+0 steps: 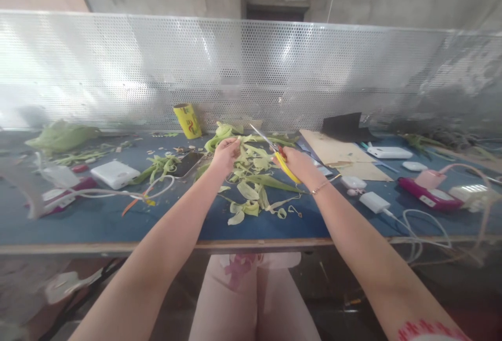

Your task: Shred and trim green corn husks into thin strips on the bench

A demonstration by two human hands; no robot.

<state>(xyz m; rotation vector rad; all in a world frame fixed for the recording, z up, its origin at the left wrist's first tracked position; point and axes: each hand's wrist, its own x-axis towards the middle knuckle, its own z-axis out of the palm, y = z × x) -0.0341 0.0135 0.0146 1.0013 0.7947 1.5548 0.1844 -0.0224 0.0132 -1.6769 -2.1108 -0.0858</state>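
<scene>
My right hand (297,163) is closed on a pair of scissors (283,164) with yellow handles, its slim metal blades slightly tilted up and pointing to the far left. My left hand (226,154) pinches a pale green leaf (240,143) at its fingertips, a little left of the blades and apart from them. Below and between both hands lies a loose heap of pale green leaves and peelings (248,190). A bunch of greener leaves (223,134) sits just behind my left hand.
On the blue tabletop (168,226), a yellow tube (188,121) stands tilted at the back, before a perforated metal screen (157,69). A phone (190,164), a white box (114,173) and cables lie left. Cardboard (333,147), white chargers (374,201) and a purple power strip (427,194) lie right.
</scene>
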